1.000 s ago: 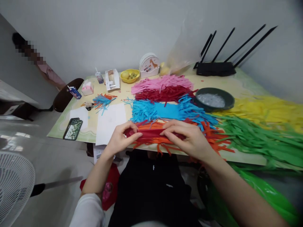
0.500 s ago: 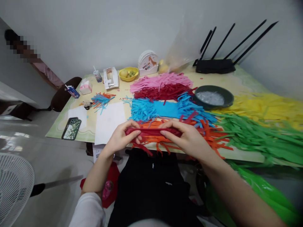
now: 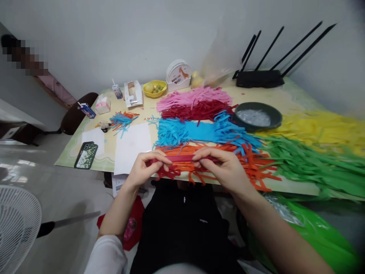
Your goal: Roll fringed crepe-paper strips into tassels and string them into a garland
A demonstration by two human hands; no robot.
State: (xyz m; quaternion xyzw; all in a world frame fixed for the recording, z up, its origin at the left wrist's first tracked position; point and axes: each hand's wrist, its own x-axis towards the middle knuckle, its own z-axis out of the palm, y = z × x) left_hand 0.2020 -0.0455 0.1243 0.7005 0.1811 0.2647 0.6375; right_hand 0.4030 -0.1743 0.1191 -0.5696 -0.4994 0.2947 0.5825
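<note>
Both hands hold one dark red fringed paper strip [image 3: 182,158] level, just above the table's near edge. My left hand [image 3: 146,167] pinches its left end, where the fringe bunches below the fingers. My right hand [image 3: 224,167] is closed on its right part. Directly behind the strip lies an orange fringed paper pile [image 3: 228,158]. Farther back are the blue fringed pile [image 3: 199,133], a dark red pile [image 3: 199,111] and a pink pile [image 3: 194,97].
Green fringe [image 3: 308,163] and yellow fringe [image 3: 322,129] cover the right side. A dark bowl [image 3: 258,118], a router [image 3: 259,78], white paper [image 3: 132,146], a phone [image 3: 86,155], a yellow fruit bowl [image 3: 154,88] and small cartons sit on the table [image 3: 285,99]. A fan [image 3: 17,224] stands lower left.
The red strip has been gathered narrower between my hands. Its fringe on the right has been drawn in, and the left end now bunches under my left fingers.
</note>
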